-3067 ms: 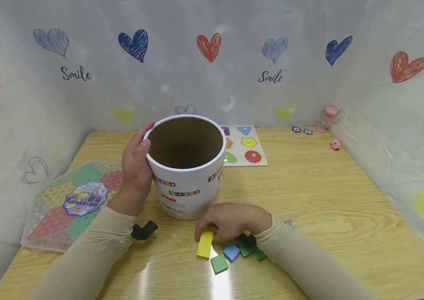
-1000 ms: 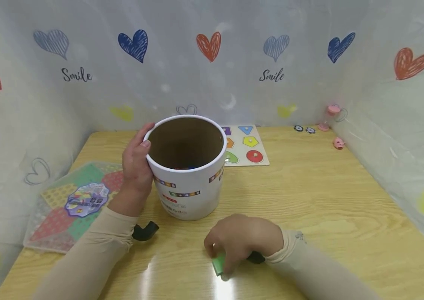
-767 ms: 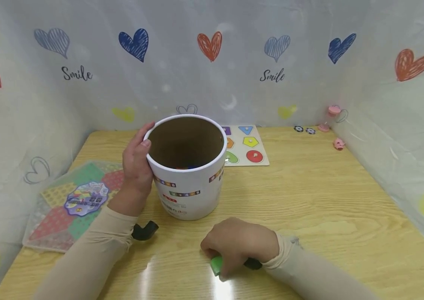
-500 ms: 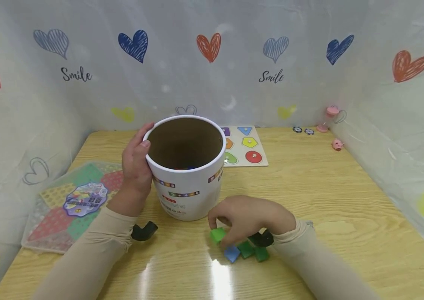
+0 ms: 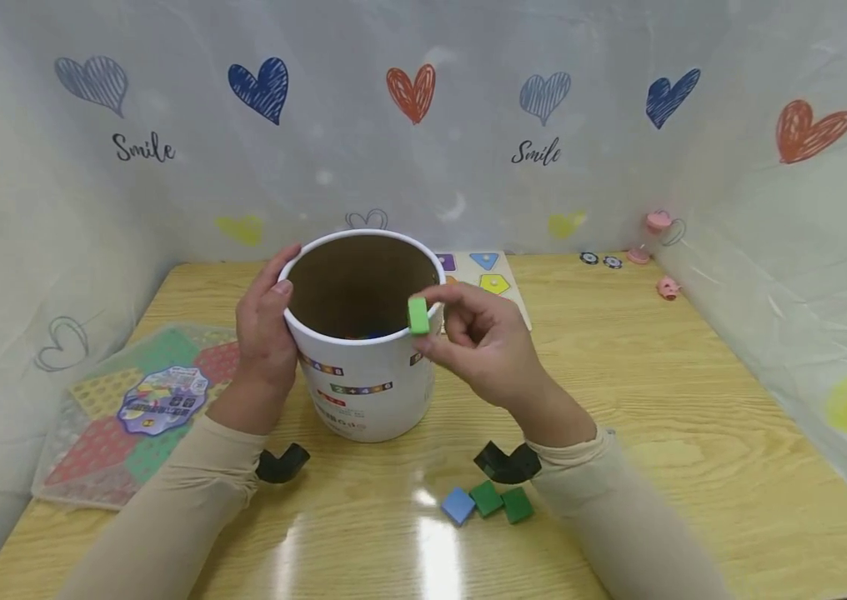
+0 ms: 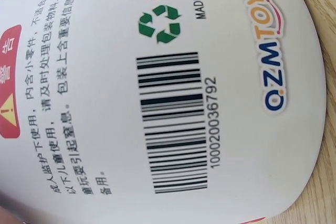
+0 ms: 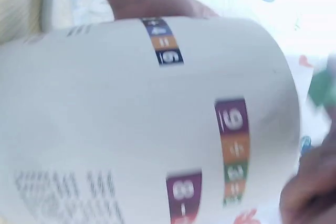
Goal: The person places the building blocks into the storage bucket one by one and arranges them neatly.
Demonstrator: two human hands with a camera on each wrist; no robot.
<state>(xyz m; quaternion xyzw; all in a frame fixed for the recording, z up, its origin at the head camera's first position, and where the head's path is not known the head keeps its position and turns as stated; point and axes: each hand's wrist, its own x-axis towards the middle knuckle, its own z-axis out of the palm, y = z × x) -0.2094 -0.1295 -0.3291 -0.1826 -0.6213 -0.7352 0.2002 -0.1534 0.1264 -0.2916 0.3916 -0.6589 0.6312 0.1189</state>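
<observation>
Against the left side of a white bucket (image 5: pixel 371 383) my left hand (image 5: pixel 268 342) rests, gripping it near the rim. The bucket stands upright, with coloured sums printed on its wall and a few coloured bits visible deep inside. My right hand (image 5: pixel 487 342) pinches a light green block (image 5: pixel 418 317) between thumb and fingertips at the bucket's right rim. Blurred in the right wrist view, the same green block (image 7: pixel 321 87) shows beyond the bucket's edge. Below the right wrist lie a blue block (image 5: pixel 458 506), a dark green block (image 5: pixel 487 498) and another dark green block (image 5: pixel 517 505).
A clear plastic case (image 5: pixel 123 408) with coloured panels lies at the left. Behind the bucket is a shape puzzle board (image 5: pixel 509 300), partly hidden. Small chips (image 5: pixel 600 260), a pink hourglass (image 5: pixel 644 237) and a pink pig figure (image 5: pixel 668 288) sit at the back right.
The yellow block has left the table. My right hand has picked up the light green block and raised it to the bucket's rim. The left hand has stayed on the bucket.
</observation>
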